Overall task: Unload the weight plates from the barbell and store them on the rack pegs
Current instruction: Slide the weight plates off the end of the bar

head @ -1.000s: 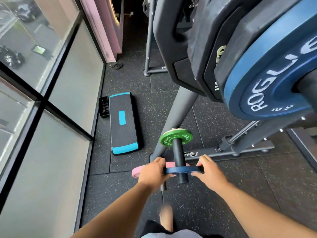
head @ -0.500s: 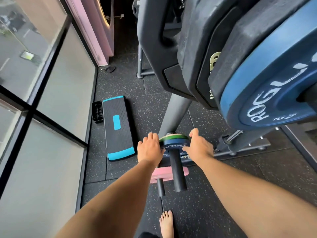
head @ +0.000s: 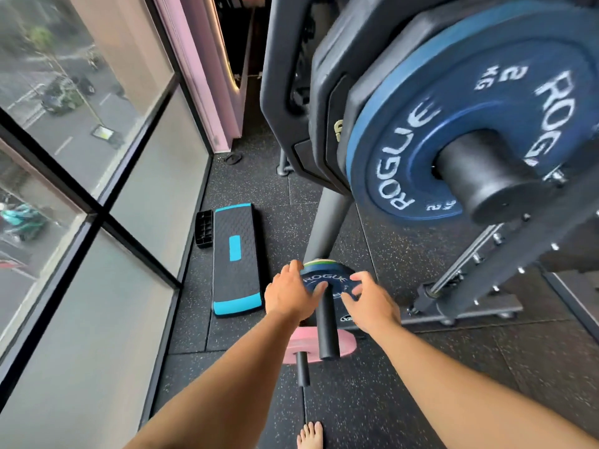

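Note:
A small blue Rogue plate (head: 325,280) sits far down a black rack peg (head: 328,332), pressed against a green plate (head: 319,262) whose rim just shows behind it. My left hand (head: 291,294) grips the blue plate's left edge and my right hand (head: 372,301) holds its right edge, thumbs on its face. Below, a pink plate (head: 296,346) hangs on a thinner lower peg (head: 303,369). Up close at top right, a big blue 2 kg plate (head: 421,150) and black plates (head: 327,102) fill an upper peg (head: 486,179).
A black and teal aerobic step (head: 236,260) lies on the rubber floor by the window wall (head: 97,205), with a small black riser (head: 204,228) beside it. The rack's base frame (head: 470,306) runs to the right. A bare foot (head: 310,435) shows at the bottom.
The blue plate went from the peg's tip all the way down against the green plate. Both hands followed it and now sit on its edges and face.

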